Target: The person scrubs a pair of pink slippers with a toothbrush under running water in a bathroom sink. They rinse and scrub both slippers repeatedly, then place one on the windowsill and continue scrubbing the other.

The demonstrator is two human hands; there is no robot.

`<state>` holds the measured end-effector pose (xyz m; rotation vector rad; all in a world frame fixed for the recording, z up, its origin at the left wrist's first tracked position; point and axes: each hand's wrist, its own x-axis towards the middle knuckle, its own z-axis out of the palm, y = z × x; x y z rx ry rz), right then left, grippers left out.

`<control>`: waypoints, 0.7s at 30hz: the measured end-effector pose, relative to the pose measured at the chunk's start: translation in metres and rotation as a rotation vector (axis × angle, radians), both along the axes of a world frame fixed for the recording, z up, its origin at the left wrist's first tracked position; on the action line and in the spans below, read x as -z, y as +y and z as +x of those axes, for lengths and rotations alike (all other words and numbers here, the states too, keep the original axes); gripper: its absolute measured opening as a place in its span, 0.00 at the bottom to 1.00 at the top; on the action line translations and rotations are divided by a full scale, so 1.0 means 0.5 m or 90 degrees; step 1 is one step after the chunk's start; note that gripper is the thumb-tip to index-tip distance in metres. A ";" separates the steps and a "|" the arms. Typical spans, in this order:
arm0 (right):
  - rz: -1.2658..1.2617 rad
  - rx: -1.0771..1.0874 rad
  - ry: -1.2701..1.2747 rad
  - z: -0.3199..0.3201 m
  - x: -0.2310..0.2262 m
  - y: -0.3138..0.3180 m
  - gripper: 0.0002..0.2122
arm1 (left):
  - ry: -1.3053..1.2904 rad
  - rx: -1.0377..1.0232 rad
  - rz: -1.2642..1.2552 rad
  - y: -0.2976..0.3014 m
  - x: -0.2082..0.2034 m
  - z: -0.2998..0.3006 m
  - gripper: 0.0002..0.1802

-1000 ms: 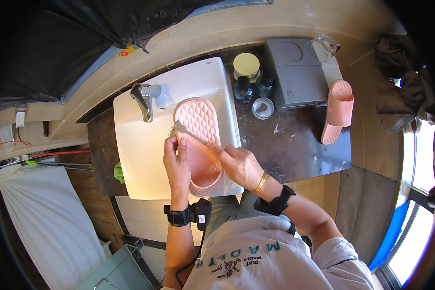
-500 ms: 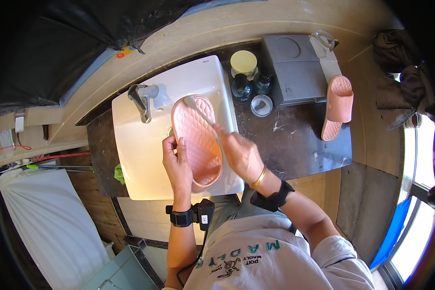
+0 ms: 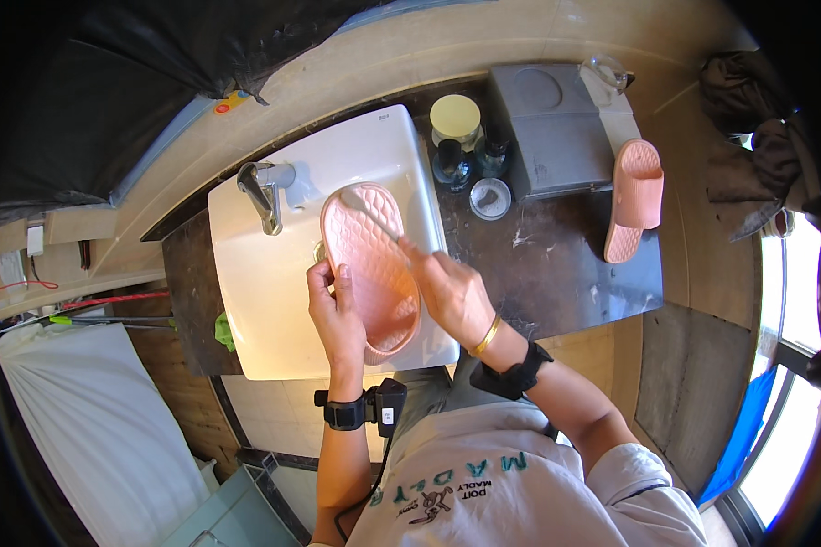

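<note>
Over the white washbasin [image 3: 255, 264], a pink slipper [image 3: 360, 228] is held with its patterned footbed up and its heel end toward the tap. My left hand [image 3: 336, 310] grips the slipper by its left edge, thumb on top. In my right hand [image 3: 452, 296] is the handle of a slim brush [image 3: 371, 214]. The brush's head lies against the footbed near the heel end; its bristles are hidden. A second pink slipper [image 3: 639, 196] rests on the dark counter at the right.
The chrome tap [image 3: 265, 191] stands at the basin's back left. On the dark counter [image 3: 556, 273] are a small bowl of white powder [image 3: 491, 198], dark bottles [image 3: 452, 164], a yellow-lidded jar [image 3: 455, 117] and a grey box [image 3: 556, 137]. A green cloth [image 3: 224, 331] hangs left of the basin.
The brush head has shifted slightly left along the slipper's heel end, with my right hand following. My left hand keeps its grip on the slipper.
</note>
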<state>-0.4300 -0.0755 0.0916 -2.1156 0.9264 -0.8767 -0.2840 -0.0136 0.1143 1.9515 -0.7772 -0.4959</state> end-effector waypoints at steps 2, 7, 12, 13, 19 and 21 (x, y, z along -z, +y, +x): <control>-0.011 -0.022 -0.029 0.002 -0.004 0.003 0.24 | -0.017 0.002 0.007 0.001 -0.002 -0.001 0.14; 0.016 -0.049 -0.027 0.003 -0.008 0.008 0.22 | -0.054 0.000 0.012 -0.007 -0.016 0.003 0.14; 0.014 -0.053 -0.052 0.008 -0.003 0.007 0.22 | -0.026 -0.008 -0.003 -0.014 -0.025 0.002 0.14; 0.005 -0.090 -0.051 0.009 -0.003 0.008 0.22 | -0.035 -0.014 0.011 -0.015 -0.026 0.002 0.14; 0.006 -0.040 -0.061 0.014 -0.004 0.007 0.22 | -0.005 -0.006 -0.012 -0.006 -0.016 -0.003 0.14; 0.018 -0.047 -0.057 0.015 -0.007 0.008 0.24 | -0.032 -0.009 -0.006 -0.006 -0.013 0.002 0.15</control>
